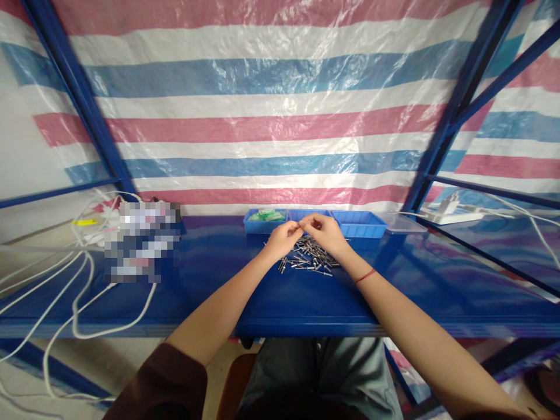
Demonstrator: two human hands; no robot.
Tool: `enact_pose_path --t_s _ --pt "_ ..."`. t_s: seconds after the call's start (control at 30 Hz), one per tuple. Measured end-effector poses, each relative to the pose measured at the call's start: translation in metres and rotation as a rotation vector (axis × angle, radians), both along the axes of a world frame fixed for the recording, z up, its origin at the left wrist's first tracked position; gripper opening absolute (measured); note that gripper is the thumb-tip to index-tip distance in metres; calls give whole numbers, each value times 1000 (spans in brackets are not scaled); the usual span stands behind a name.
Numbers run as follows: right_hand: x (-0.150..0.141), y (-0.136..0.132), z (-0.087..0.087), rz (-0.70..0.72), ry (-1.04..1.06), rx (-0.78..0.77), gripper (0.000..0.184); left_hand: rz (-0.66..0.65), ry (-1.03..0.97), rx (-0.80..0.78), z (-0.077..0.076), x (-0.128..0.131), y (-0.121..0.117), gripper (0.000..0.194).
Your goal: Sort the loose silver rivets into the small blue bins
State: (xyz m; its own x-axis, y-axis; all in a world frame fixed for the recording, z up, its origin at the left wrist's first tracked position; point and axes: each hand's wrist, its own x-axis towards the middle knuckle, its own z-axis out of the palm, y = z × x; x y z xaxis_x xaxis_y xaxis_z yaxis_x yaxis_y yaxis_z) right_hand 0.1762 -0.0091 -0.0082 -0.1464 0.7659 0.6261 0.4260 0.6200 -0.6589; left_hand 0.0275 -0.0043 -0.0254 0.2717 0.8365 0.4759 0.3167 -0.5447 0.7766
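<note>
Both bare hands meet just above the middle of the frame's lower half, over a blue table (pixel 210 291). The left hand (pixel 283 239) and the right hand (pixel 324 233) are together at the fingertips, thumbs and fingers drawn into a pinch; the spot is small and partly covered by the fingers, so I cannot tell whether anything sits between them. A loose heap of thin metal pins (pixel 310 256) lies directly below the hands, at the centre of the frame, with some strays toward its lower edge. A red cord (pixel 365 276) circles the right wrist.

Just behind the hands, three blue bins stand in a row: the left bin (pixel 262 228) holds green packets (pixel 269 216), the middle bin (pixel 308 214) is partly hidden by the hands, and the right bin (pixel 359 231) reaches toward the right of centre. A clear flat piece of plastic (pixel 406 223) lies beside it. A white power strip (pixel 455 217) is at the right of the frame; white cables loop at the left. A striped sheet (pixel 280 128) fills the upper frame.
</note>
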Motion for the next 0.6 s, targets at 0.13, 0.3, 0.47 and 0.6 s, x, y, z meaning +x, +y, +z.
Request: enact_pose_path --t_s 0.13,0.3,0.47,0.6 --pt "-2 -8 6 -11 -109 123 21 27 -17 2 1 -3 1 21" --pt "0 -10 9 60 -145 170 22 62 -66 28 6 -3 0 14" --pt "-1 -11 9 6 -166 172 23 129 -112 76 10 -3 -3 9" --pt "2 -8 9 -51 -214 202 23 184 -72 96 10 -5 -3 13"
